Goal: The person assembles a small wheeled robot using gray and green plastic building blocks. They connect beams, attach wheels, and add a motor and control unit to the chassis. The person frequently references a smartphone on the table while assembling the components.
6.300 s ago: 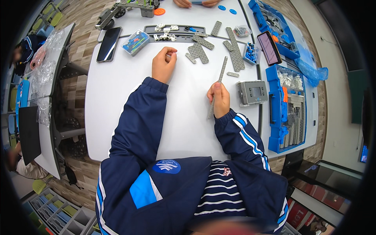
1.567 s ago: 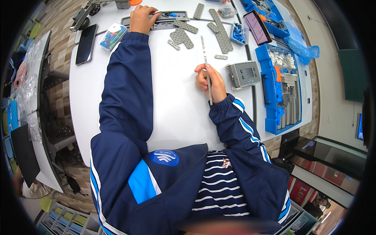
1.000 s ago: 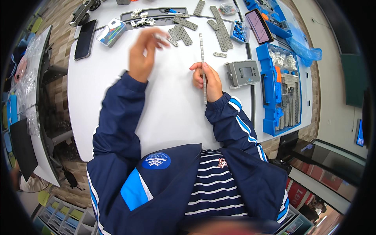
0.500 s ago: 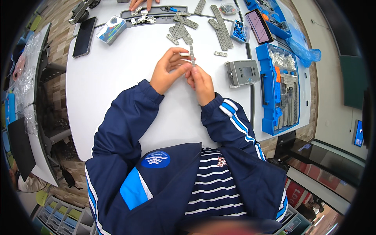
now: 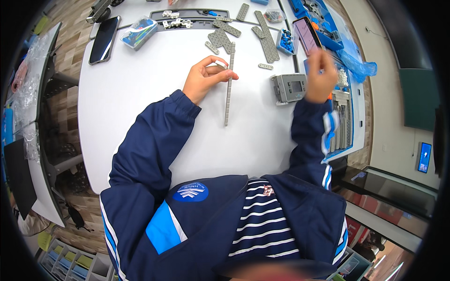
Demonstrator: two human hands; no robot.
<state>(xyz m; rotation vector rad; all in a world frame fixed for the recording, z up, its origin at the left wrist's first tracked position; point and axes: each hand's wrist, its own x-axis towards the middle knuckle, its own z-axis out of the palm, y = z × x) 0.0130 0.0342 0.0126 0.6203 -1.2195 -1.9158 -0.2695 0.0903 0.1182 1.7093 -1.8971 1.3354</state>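
My left hand (image 5: 206, 78) pinches a long grey perforated beam (image 5: 228, 105) between thumb and fingers. The beam is edge-on, running toward and away from me above the white table. A small pale piece also shows within the curled fingers of that hand, too small to name. My right hand (image 5: 321, 77) is over the far part of the blue parts case (image 5: 349, 150), just right of the grey controller box with a screen (image 5: 289, 88). Its fingers look curled but are smeared by motion, and whether anything is in them is hidden.
Several grey perforated plates (image 5: 268, 49) lie at the far middle. A clear box of blue connectors (image 5: 286, 42) and a phone (image 5: 307, 36) stand at the far right. At the far left are another phone (image 5: 104, 41) and a clear lidded box (image 5: 139, 33). Crumpled blue plastic (image 5: 358, 65) lies beyond the case.
My right hand has let go of the beam and swung right to the blue case. The left hand keeps the beam, whose near part is now uncovered. Another person's hand at the far edge has mostly withdrawn.
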